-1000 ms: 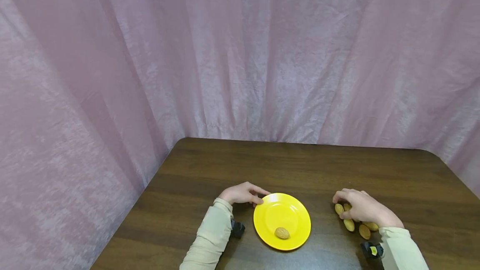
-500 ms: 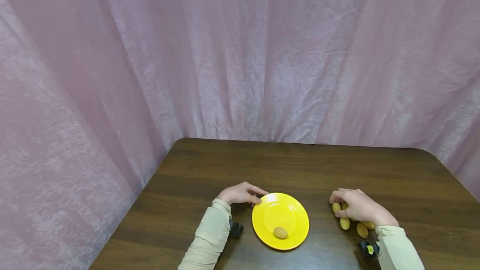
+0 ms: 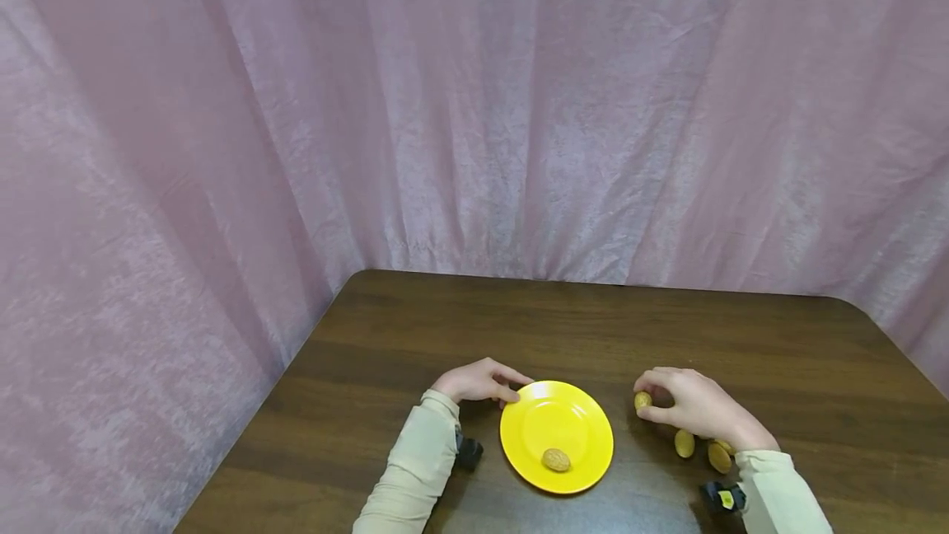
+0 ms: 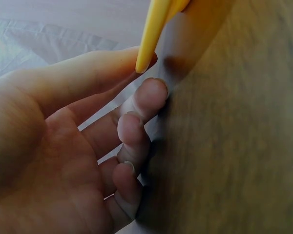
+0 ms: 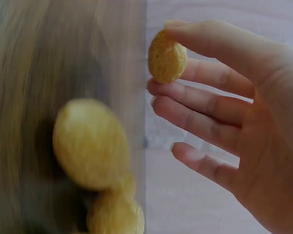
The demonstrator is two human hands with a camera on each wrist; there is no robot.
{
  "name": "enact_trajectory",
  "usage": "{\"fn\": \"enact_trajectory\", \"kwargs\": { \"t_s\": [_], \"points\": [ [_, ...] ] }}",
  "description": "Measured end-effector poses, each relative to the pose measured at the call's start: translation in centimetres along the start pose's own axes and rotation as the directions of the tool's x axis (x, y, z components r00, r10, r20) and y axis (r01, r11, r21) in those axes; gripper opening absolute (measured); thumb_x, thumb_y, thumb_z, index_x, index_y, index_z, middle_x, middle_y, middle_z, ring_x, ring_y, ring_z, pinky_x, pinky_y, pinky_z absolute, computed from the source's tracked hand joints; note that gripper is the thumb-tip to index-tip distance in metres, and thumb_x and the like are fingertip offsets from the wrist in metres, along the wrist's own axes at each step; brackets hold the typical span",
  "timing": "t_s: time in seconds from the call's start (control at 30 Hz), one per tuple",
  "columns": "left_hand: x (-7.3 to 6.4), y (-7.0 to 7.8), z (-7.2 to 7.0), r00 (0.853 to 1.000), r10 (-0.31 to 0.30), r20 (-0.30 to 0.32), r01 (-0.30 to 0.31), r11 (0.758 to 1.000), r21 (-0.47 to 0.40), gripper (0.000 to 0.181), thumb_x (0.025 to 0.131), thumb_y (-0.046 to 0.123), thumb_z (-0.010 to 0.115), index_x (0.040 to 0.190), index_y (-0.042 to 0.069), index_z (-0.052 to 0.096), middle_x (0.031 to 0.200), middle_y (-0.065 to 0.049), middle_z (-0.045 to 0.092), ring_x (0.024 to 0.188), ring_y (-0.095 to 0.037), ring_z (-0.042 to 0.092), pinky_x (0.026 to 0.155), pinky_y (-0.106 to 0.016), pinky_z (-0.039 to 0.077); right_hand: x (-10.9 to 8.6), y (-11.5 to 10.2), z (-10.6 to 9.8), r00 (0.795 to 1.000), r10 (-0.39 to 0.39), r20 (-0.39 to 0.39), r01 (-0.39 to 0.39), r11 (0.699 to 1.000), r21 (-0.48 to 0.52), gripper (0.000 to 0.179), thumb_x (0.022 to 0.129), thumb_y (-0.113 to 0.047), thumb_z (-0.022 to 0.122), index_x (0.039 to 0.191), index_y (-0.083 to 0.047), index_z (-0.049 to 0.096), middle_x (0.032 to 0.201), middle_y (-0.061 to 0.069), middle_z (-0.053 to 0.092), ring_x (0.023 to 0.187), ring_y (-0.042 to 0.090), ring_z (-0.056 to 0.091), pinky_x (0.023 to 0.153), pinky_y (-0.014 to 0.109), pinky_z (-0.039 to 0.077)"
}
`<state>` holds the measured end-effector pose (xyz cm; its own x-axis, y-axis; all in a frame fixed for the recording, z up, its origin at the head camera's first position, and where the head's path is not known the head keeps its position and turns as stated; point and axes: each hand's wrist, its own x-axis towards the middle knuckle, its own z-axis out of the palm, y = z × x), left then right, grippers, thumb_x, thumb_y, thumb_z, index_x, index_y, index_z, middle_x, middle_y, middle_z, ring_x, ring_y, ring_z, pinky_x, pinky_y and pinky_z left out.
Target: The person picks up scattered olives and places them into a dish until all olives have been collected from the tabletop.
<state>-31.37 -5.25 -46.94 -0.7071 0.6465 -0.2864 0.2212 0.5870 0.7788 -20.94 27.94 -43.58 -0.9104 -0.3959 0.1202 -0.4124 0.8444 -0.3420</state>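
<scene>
Right wrist view: nut-like piece [image 5: 167, 57], golden-tan; oval; wrinkled

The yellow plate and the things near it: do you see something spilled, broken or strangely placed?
Nothing stands out. The yellow plate shows no visible crack or spill. The walnut-like nut on it lies off-centre, toward its near edge, which hardly looks odd.

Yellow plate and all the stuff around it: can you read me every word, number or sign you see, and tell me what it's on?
There are no readable words, numbers or signs in any view.
Yellow plate: no text shows.
Walnut-like piece in the right hand: no text shows.
Yellow patch on the black wrist device: too small to tell if anything is written.
</scene>
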Motion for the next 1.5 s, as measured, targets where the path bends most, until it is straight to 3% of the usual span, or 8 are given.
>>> {"fn": "enact_trajectory", "kwargs": {
  "t_s": [0.17, 0.47, 0.77, 1.03, 1.3, 1.5],
  "points": [
    [0.1, -0.1, 0.1, 1.000, 0.001, -0.002, -0.001, 1.000, 0.011, 0.035, 0.089, 0.019, 0.068, 0.123, 0.022, 0.069, 0.070, 0.000, 0.060, 0.066, -0.013, 0.053, 0.063, -0.025, 0.041, 0.4, -1.1, 0.2, 0.997, -0.013, -0.078, 0.009, 0.999, -0.046, 0.017, 0.082, -0.029, 0.076, 0.095, -0.021, 0.070, 0.089, -0.014, 0.065, 0.078, 0.003, 0.057, 0.070, 0.029, 0.045],
    [0.2, 0.1, 0.5, 1.000, 0.003, 0.006, -0.003, 1.000, 0.006, 0.035, 0.089, 0.018, 0.068, 0.123, 0.021, 0.069, 0.070, 0.000, 0.060, 0.066, -0.013, 0.053, 0.063, -0.024, 0.041, 0.4, -2.0, 0.6, 0.990, -0.013, -0.144, -0.002, 0.995, -0.101, 0.020, 0.078, -0.023, 0.078, 0.096, -0.018, 0.071, 0.088, -0.014, 0.065, 0.078, 0.006, 0.056, 0.074, 0.033, 0.042],
    [0.5, 0.2, 0.6, 1.000, 0.019, 0.005, -0.019, 0.999, 0.029, 0.035, 0.089, 0.020, 0.068, 0.124, 0.021, 0.068, 0.069, 0.002, 0.060, 0.065, -0.011, 0.053, 0.061, -0.023, 0.040, 1.1, -3.4, 2.1, 0.958, -0.081, -0.273, 0.039, 0.987, -0.157, 0.023, 0.074, -0.021, 0.081, 0.094, -0.015, 0.070, 0.086, -0.010, 0.065, 0.082, 0.011, 0.059, 0.081, 0.041, 0.043],
    [0.2, 0.7, 0.2, 1.000, 0.021, 0.018, -0.021, 1.000, 0.019, 0.036, 0.090, 0.018, 0.067, 0.126, 0.019, 0.067, 0.076, 0.001, 0.063, 0.068, -0.011, 0.055, 0.065, -0.022, 0.044, 1.7, -4.4, 3.1, 0.941, -0.146, -0.306, 0.092, 0.979, -0.184, 0.026, 0.075, -0.022, 0.081, 0.097, -0.014, 0.071, 0.094, -0.005, 0.069, 0.088, 0.015, 0.062, 0.082, 0.040, 0.044],
    [-0.1, 0.6, 0.0, 1.000, 0.009, 0.008, -0.009, 1.000, 0.014, 0.036, 0.090, 0.018, 0.067, 0.126, 0.018, 0.067, 0.077, 0.000, 0.062, 0.069, -0.012, 0.055, 0.065, -0.022, 0.043, 2.4, -5.4, 4.0, 0.947, -0.188, -0.260, 0.142, 0.972, -0.186, 0.026, 0.079, -0.024, 0.078, 0.103, -0.015, 0.070, 0.098, -0.006, 0.069, 0.092, 0.013, 0.062, 0.080, 0.036, 0.042],
    [0.0, 0.4, -0.1, 1.000, 0.006, 0.011, -0.006, 1.000, 0.013, 0.036, 0.090, 0.019, 0.067, 0.127, 0.018, 0.066, 0.073, 0.001, 0.060, 0.068, -0.012, 0.054, 0.063, -0.022, 0.041, 2.9, -6.1, 4.9, 0.933, -0.256, -0.255, 0.209, 0.958, -0.198, 0.029, 0.079, -0.023, 0.077, 0.106, -0.015, 0.069, 0.101, -0.006, 0.069, 0.092, 0.012, 0.061, 0.079, 0.033, 0.041]
  ]
}}
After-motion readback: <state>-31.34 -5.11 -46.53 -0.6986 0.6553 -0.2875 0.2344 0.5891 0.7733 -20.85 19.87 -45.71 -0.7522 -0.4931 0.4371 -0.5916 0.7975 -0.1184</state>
